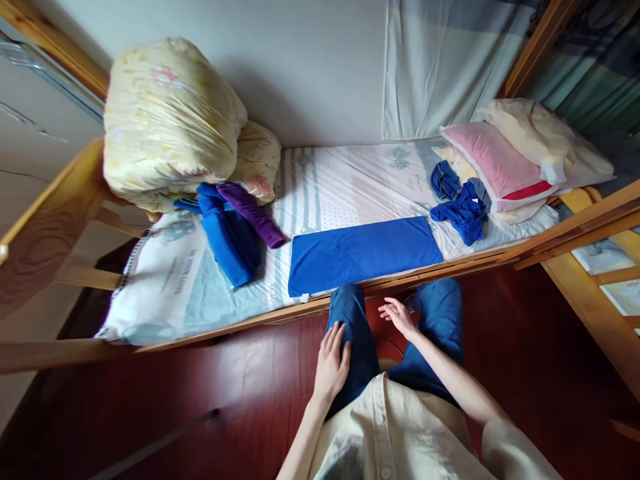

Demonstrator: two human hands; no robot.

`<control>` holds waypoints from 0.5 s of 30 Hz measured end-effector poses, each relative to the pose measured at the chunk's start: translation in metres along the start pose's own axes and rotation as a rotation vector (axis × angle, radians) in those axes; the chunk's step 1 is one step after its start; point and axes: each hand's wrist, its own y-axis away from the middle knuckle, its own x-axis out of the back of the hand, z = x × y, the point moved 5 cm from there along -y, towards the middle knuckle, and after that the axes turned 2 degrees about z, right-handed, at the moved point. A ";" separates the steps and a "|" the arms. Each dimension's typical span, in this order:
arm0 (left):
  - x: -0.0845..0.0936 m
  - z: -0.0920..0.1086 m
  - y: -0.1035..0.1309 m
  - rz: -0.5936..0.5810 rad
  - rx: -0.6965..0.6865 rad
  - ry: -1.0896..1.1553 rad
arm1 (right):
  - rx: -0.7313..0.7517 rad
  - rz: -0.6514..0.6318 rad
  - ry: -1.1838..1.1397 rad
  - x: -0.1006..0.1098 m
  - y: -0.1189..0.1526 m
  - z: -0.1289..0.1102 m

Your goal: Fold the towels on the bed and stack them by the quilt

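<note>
My left hand (331, 363) rests with fingers apart on the thigh of my blue trousers (353, 313). Between my knees, my right hand (397, 315) hovers with loosely stretched fingers and nothing in it. Just beyond my knees a blue towel-like cloth (365, 253) lies flat along the bed's front edge, with a small white tag at its near left corner. Left of it are a folded blue cloth (227, 243) and a rolled purple cloth (253, 215). Crumpled blue cloths (463, 207) lie in a heap to its right.
A large bundled yellow quilt (173, 120) stands on the bed's left end. Pink (500, 157) and cream pillows (545, 137) in clear covers lie at the right end. Wooden rails (575, 223) and a ladder (590, 293) frame the right side. The floor (250, 400) is dark red.
</note>
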 end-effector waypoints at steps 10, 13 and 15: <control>-0.093 0.069 -0.067 -0.314 -0.317 -0.254 | -0.271 0.155 -0.454 -0.044 -0.101 -0.001; -0.106 0.071 -0.089 -0.337 -0.292 -0.192 | -0.348 0.167 -0.617 -0.055 -0.112 0.007; -0.111 0.068 -0.102 -0.342 -0.249 -0.154 | -0.376 0.182 -0.674 -0.060 -0.117 0.012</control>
